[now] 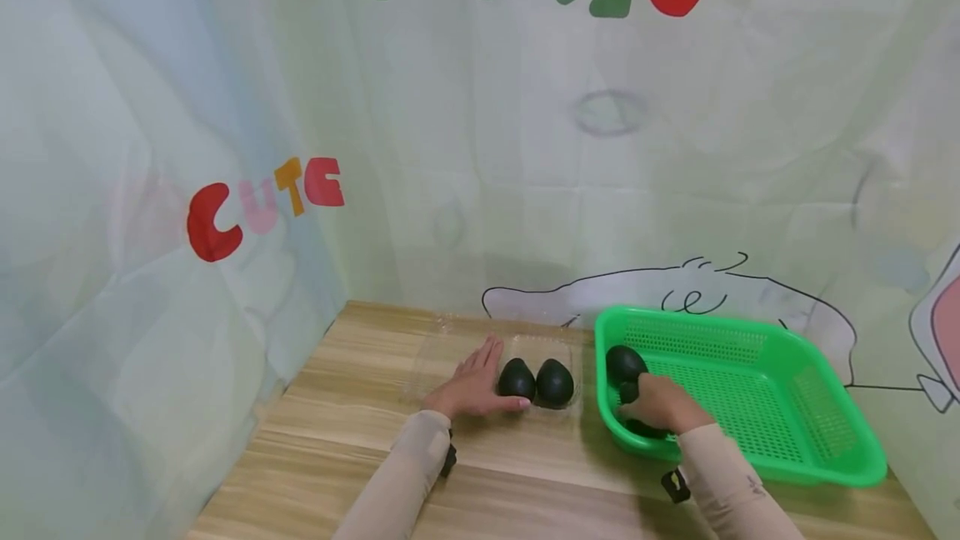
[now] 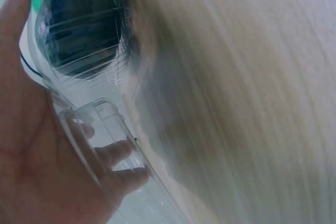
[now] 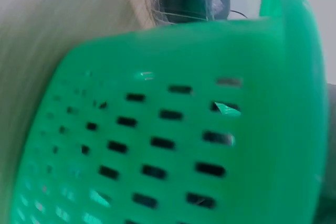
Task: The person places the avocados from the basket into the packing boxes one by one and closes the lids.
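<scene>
The right hand (image 1: 663,403) is curling its finger and thumb round a dark fruit (image 1: 628,392) at the nine o'clock end of the green basket (image 1: 750,411), while another fruit (image 1: 624,363) is lying at its twelve o'clock. The left hand (image 1: 474,387) is spreading its fingers and touching the clear container (image 1: 534,347), where two egg-shaped fruits (image 1: 555,384) are sitting side by side at the hand's three o'clock. Basket and container are resting on the wooden table (image 1: 352,423).

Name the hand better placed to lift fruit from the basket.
Right, most likely: the right hand is inside the basket, at the fruit; the left hand is outside, at the clear box.
</scene>
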The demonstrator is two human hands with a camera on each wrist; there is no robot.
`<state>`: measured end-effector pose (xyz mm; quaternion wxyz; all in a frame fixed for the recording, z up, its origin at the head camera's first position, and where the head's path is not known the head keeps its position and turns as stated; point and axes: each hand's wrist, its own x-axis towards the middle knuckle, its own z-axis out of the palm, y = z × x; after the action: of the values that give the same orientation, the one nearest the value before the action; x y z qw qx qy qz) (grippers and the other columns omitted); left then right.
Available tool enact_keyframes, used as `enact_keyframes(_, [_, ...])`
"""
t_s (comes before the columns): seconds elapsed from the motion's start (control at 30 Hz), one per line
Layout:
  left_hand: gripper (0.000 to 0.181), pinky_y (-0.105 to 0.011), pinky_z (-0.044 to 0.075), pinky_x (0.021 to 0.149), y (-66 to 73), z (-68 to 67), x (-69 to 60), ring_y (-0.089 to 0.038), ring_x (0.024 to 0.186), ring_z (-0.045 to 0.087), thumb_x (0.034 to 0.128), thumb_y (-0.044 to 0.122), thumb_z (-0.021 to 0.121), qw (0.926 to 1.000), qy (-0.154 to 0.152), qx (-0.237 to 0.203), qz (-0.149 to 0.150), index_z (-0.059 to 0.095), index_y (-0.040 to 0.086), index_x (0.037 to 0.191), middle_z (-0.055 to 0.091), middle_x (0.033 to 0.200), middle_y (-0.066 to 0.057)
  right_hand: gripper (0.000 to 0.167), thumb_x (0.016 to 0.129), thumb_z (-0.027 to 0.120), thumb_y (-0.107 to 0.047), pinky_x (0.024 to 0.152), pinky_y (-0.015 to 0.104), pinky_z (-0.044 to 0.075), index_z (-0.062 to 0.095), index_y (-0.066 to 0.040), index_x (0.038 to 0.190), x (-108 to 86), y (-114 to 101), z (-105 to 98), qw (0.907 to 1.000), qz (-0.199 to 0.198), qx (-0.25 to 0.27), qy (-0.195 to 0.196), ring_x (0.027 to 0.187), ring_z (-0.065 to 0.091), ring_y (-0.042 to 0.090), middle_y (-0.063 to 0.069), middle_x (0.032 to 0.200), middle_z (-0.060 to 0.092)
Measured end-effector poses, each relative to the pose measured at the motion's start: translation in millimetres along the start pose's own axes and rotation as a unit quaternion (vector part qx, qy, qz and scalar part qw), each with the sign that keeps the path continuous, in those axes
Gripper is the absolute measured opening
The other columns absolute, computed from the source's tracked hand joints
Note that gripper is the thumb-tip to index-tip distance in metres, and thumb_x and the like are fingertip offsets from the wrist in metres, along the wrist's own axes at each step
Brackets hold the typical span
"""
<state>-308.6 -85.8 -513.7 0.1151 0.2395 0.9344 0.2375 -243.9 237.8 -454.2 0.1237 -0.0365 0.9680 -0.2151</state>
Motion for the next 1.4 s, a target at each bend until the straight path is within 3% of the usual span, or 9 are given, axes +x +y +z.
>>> enact_keyframes(0.17, [0.121, -0.060, 0.018, 0.122, -0.6, 0.8, 0.5, -0.038, 0.156, 0.009, 0.0833, 0.077, 0.062, 1.0000, 0.004, 0.000, 0.001, 0.006, 0.005, 0.163, 0.001, 0.171, -0.016, 0.054, 0.088, 0.079, -0.030, 0.066, 0.038, 0.051, 0.058, 0.012, 0.115, -2.1, -0.2, -8.9, 0.9999, 0.002, -0.013, -0.003, 0.076, 0.057, 0.022, 0.012, 0.089, 0.063])
enact_keyframes(0.5, [0.121, -0.061, 0.018, 0.121, -1.6, 1.0, 0.7, -0.038, 0.156, 0.009, 0.0831, 0.076, 0.063, 1.0000, 0.004, -0.006, 0.000, 0.006, 0.005, 0.164, 0.001, 0.171, -0.015, 0.052, 0.087, 0.078, -0.028, 0.070, 0.040, 0.053, 0.061, 0.011, 0.117, -7.2, -1.8, -21.8, 0.9997, -0.002, -0.022, -0.007, 0.078, 0.060, 0.022, 0.012, 0.091, 0.065])
enact_keyframes(0.77, [0.121, -0.061, 0.018, 0.121, -1.2, -0.5, 0.2, -0.037, 0.156, 0.008, 0.0834, 0.077, 0.062, 1.0000, 0.004, -0.006, 0.000, 0.006, 0.005, 0.164, 0.001, 0.171, -0.016, 0.063, 0.089, 0.076, -0.029, 0.087, 0.054, 0.054, 0.056, 0.015, 0.130, -6.0, -6.5, -31.0, 0.9993, -0.013, -0.034, -0.003, 0.102, 0.066, 0.035, 0.027, 0.116, 0.067])
enact_keyframes(1.17, [0.121, -0.061, 0.017, 0.121, -2.9, 1.8, 1.1, -0.037, 0.156, 0.008, 0.0833, 0.076, 0.062, 1.0000, 0.006, -0.003, 0.002, 0.006, 0.005, 0.164, 0.001, 0.171, -0.015, 0.047, 0.081, 0.084, -0.026, 0.067, 0.040, 0.053, 0.061, 0.008, 0.105, -7.9, -9.8, -35.6, 0.9990, -0.017, -0.033, 0.023, 0.077, 0.058, 0.023, 0.011, 0.089, 0.064])
enact_keyframes(1.4, [0.121, -0.061, 0.017, 0.121, -1.7, 0.6, 0.4, -0.038, 0.156, 0.008, 0.0833, 0.076, 0.062, 1.0000, 0.005, -0.007, 0.003, 0.006, 0.004, 0.163, 0.002, 0.171, -0.017, 0.049, 0.081, 0.083, -0.024, 0.071, 0.042, 0.054, 0.064, 0.009, 0.110, -3.7, -12.3, -36.5, 0.9989, -0.020, -0.029, 0.031, 0.080, 0.061, 0.024, 0.013, 0.093, 0.067])
